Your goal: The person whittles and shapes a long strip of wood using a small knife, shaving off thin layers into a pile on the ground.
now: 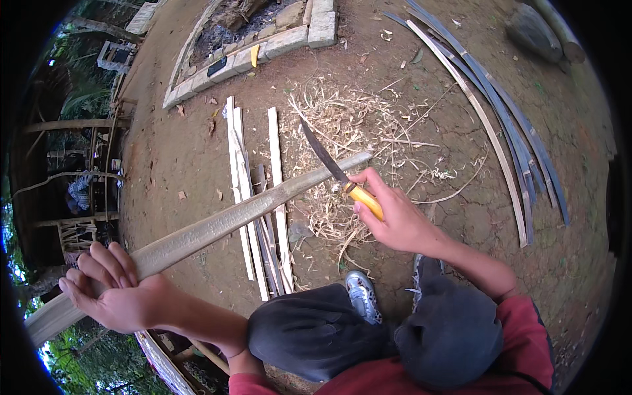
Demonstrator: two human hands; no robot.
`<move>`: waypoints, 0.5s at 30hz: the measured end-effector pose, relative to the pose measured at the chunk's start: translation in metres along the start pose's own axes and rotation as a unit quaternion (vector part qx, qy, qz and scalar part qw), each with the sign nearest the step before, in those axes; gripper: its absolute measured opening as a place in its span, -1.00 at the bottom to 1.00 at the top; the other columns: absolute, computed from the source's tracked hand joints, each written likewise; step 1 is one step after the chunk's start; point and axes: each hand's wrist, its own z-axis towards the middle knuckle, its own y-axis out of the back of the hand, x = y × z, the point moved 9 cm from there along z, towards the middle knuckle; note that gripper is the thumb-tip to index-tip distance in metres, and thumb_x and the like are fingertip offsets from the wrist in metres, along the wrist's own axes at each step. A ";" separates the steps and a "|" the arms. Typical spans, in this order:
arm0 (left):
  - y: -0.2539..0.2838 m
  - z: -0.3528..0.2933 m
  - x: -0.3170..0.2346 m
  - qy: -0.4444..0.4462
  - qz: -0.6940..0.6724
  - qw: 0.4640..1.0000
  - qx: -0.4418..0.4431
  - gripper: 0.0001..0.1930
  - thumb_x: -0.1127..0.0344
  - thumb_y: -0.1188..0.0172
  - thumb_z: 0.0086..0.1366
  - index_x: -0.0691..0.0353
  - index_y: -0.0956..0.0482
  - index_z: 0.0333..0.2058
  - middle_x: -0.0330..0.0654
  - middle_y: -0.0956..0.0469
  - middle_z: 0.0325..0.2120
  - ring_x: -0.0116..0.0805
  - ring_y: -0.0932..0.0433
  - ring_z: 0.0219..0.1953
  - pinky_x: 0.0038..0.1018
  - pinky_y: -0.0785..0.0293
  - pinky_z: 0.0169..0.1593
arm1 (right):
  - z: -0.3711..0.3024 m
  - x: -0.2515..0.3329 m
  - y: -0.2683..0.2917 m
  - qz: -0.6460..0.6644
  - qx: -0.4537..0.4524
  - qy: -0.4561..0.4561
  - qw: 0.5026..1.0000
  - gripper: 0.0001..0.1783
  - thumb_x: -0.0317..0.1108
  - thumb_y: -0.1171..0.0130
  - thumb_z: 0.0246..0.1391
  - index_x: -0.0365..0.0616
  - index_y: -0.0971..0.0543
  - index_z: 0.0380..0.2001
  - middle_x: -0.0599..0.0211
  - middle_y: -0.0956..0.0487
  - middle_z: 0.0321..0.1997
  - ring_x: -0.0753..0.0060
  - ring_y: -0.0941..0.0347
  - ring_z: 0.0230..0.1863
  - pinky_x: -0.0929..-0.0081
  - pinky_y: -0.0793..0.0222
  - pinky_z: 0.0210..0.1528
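Observation:
A long split bamboo strip runs slantwise from the lower left up to the middle of the view. My left hand is wrapped round it near its lower left end. My right hand grips a knife by its yellow handle. The dark blade points up and to the left, crossing over the strip near its far end; whether the edge touches the strip I cannot tell. Beneath that end, a heap of curled pale shavings covers the ground.
Several pale strips lie on the dirt left of the shavings. Bluish-grey strips lie at the right, near a large stone. A block-edged fire pit stands at the back, with a yellow object and a dark phone-like object on its rim.

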 end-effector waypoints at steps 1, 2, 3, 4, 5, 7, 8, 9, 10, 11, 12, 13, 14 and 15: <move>0.007 0.000 0.004 -0.010 0.047 0.998 -0.028 -0.60 0.18 0.23 0.47 0.04 -0.07 -0.62 -0.35 0.03 -0.76 -0.58 0.12 -0.77 -0.63 0.26 -0.75 | 0.000 0.003 0.007 -0.035 0.010 -0.004 0.999 -0.60 -0.49 -0.04 0.15 -0.17 -0.27 0.06 0.12 -0.49 -0.51 0.13 -0.51 -0.52 0.22 -0.30 -0.45; 0.007 0.007 0.001 -0.015 0.052 0.998 -0.032 -0.60 0.18 0.25 0.47 0.04 -0.07 -0.62 -0.36 0.03 -0.77 -0.58 0.11 -0.77 -0.63 0.25 -0.75 | 0.004 0.012 0.014 -0.073 0.022 -0.001 0.997 -0.59 -0.49 -0.04 0.16 -0.16 -0.27 0.07 0.13 -0.50 -0.47 0.15 -0.51 -0.49 0.23 -0.30 -0.43; 0.007 0.015 -0.002 -0.020 0.056 0.998 -0.035 -0.60 0.19 0.26 0.48 0.05 -0.07 -0.62 -0.36 0.03 -0.77 -0.58 0.11 -0.77 -0.63 0.25 -0.75 | 0.007 0.021 0.018 -0.093 0.043 0.004 0.995 -0.62 -0.49 -0.02 0.17 -0.16 -0.27 0.06 0.12 -0.51 -0.42 0.10 -0.51 -0.46 0.20 -0.30 -0.41; 0.007 0.024 -0.006 -0.025 0.060 0.997 -0.039 -0.60 0.19 0.28 0.48 0.05 -0.07 -0.62 -0.36 0.03 -0.77 -0.58 0.11 -0.77 -0.63 0.25 -0.75 | 0.010 0.032 0.023 -0.112 0.043 0.024 0.993 -0.62 -0.49 -0.02 0.17 -0.16 -0.27 0.06 0.13 -0.51 -0.43 0.10 -0.51 -0.46 0.21 -0.30 -0.40; 0.004 0.029 -0.009 -0.022 0.056 0.997 -0.055 -0.60 0.20 0.31 0.49 0.06 -0.07 -0.61 -0.38 0.03 -0.77 -0.59 0.13 -0.78 -0.64 0.24 -0.76 | 0.012 0.046 0.031 -0.136 0.043 0.041 0.989 -0.62 -0.49 -0.01 0.17 -0.16 -0.27 0.05 0.13 -0.51 -0.43 0.10 -0.51 -0.46 0.21 -0.30 -0.39; -0.006 0.036 -0.004 -0.027 0.073 0.996 -0.031 -0.60 0.17 0.35 0.51 0.04 -0.15 -0.58 -0.42 -0.02 -0.79 -0.65 0.06 -0.81 -0.62 0.14 -0.81 | 0.016 0.073 0.044 -0.171 0.051 0.030 0.983 -0.64 -0.49 -0.01 0.17 -0.14 -0.28 0.04 0.12 -0.50 -0.47 0.07 -0.51 -0.45 0.21 -0.30 -0.35; -0.014 0.042 0.011 -0.030 0.062 0.997 0.018 -0.62 0.17 0.31 0.51 0.03 -0.18 -0.57 -0.41 -0.06 -0.80 -0.65 0.02 -0.81 -0.61 0.11 -0.82 | 0.017 0.091 0.052 -0.183 0.046 0.035 0.981 -0.64 -0.49 -0.01 0.17 -0.13 -0.29 0.04 0.11 -0.50 -0.48 0.05 -0.52 -0.45 0.20 -0.30 -0.36; -0.024 0.049 0.046 0.023 0.047 0.999 0.009 -0.60 0.16 0.24 0.51 0.05 -0.13 -0.58 -0.41 -0.04 -0.81 -0.64 0.03 -0.81 -0.61 0.13 -0.80 | 0.020 0.115 0.053 -0.193 0.049 0.044 0.979 -0.64 -0.50 0.00 0.16 -0.11 -0.30 0.04 0.11 -0.50 -0.49 0.04 -0.52 -0.45 0.18 -0.30 -0.36; -0.027 0.059 0.054 0.036 0.004 0.999 0.016 -0.58 0.14 0.17 0.51 0.07 -0.07 -0.59 -0.40 0.01 -0.82 -0.64 0.07 -0.82 -0.58 0.17 -0.77 | 0.023 0.132 0.054 -0.202 0.045 0.048 0.977 -0.63 -0.50 0.00 0.16 -0.10 -0.30 0.04 0.10 -0.50 -0.51 0.03 -0.52 -0.45 0.17 -0.30 -0.37; -0.028 0.067 0.062 0.049 -0.015 0.998 0.022 -0.55 0.14 0.16 0.51 0.08 -0.03 -0.60 -0.41 0.05 -0.81 -0.64 0.11 -0.82 -0.56 0.22 -0.75 | 0.024 0.141 0.050 -0.207 0.044 0.031 0.977 -0.62 -0.50 -0.01 0.15 -0.07 -0.31 0.05 0.08 -0.51 -0.52 -0.02 -0.52 -0.45 0.14 -0.31 -0.37; -0.026 0.073 0.068 0.057 -0.027 0.998 0.023 -0.55 0.14 0.15 0.50 0.07 -0.02 -0.61 -0.41 0.05 -0.81 -0.64 0.12 -0.82 -0.56 0.22 -0.75 | 0.025 0.151 0.045 -0.206 0.036 0.039 0.977 -0.61 -0.50 -0.02 0.14 -0.09 -0.30 0.05 0.06 -0.52 -0.51 -0.04 -0.52 -0.45 0.12 -0.32 -0.37; -0.025 0.079 0.073 0.063 -0.039 0.997 0.024 -0.55 0.14 0.15 0.50 0.07 -0.02 -0.61 -0.42 0.06 -0.81 -0.64 0.13 -0.82 -0.56 0.23 -0.75 | 0.028 0.156 0.039 -0.204 0.029 0.047 0.977 -0.61 -0.50 -0.02 0.13 -0.11 -0.29 0.05 0.03 -0.53 -0.51 -0.07 -0.52 -0.45 0.10 -0.34 -0.37; -0.025 0.083 0.078 0.072 -0.055 0.996 0.027 -0.54 0.14 0.15 0.50 0.06 -0.02 -0.62 -0.42 0.06 -0.81 -0.64 0.14 -0.82 -0.56 0.23 -0.75 | 0.029 0.161 0.032 -0.205 0.017 0.054 0.977 -0.60 -0.51 -0.02 0.12 -0.13 -0.28 0.05 0.01 -0.53 -0.50 -0.09 -0.52 -0.45 0.07 -0.35 -0.37; -0.023 0.086 0.083 0.081 -0.071 0.994 0.019 -0.54 0.14 0.13 0.49 0.06 -0.02 -0.63 -0.42 0.06 -0.81 -0.64 0.15 -0.81 -0.56 0.25 -0.74 | 0.031 0.161 0.025 -0.216 0.002 0.041 0.976 -0.59 -0.51 0.00 0.14 -0.17 -0.27 0.07 -0.02 -0.53 -0.47 -0.09 -0.52 -0.43 0.08 -0.38 -0.34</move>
